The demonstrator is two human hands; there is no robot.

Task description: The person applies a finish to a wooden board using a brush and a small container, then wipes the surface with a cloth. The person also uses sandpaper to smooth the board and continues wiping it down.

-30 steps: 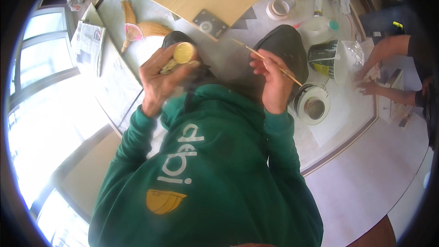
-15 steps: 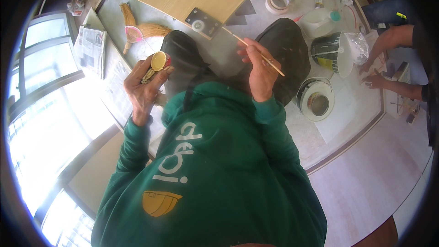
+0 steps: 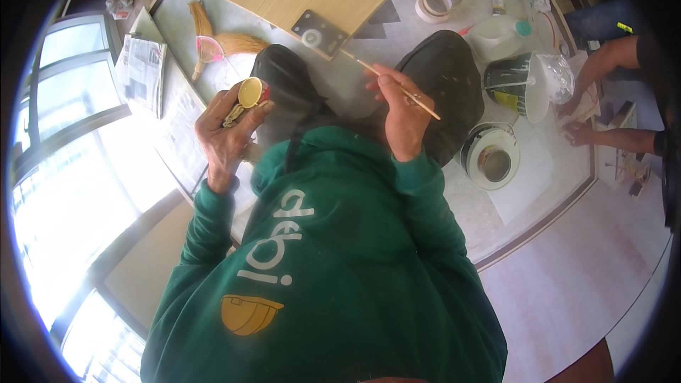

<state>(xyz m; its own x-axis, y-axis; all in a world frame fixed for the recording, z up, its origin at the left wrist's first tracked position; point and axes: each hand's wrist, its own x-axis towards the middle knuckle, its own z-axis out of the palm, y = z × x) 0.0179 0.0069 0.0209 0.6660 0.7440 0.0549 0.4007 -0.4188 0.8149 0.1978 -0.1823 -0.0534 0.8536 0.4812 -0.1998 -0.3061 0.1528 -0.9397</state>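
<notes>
Yellow-topped small can (image 3: pixel 250 91) clamped in left grip (image 3: pixel 222 132), thin wooden brush (image 3: pixel 423 106) pinched in right grip (image 3: pixel 404 119)

left fingers (image 3: pixel 218 105) curl, right fingers (image 3: pixel 391 92) pinch, both forearms (image 3: pixel 425 202) point forward.

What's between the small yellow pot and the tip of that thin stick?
In the head view, the person's left knee and then some floor lie between the pot and the tip of the stick.
</notes>
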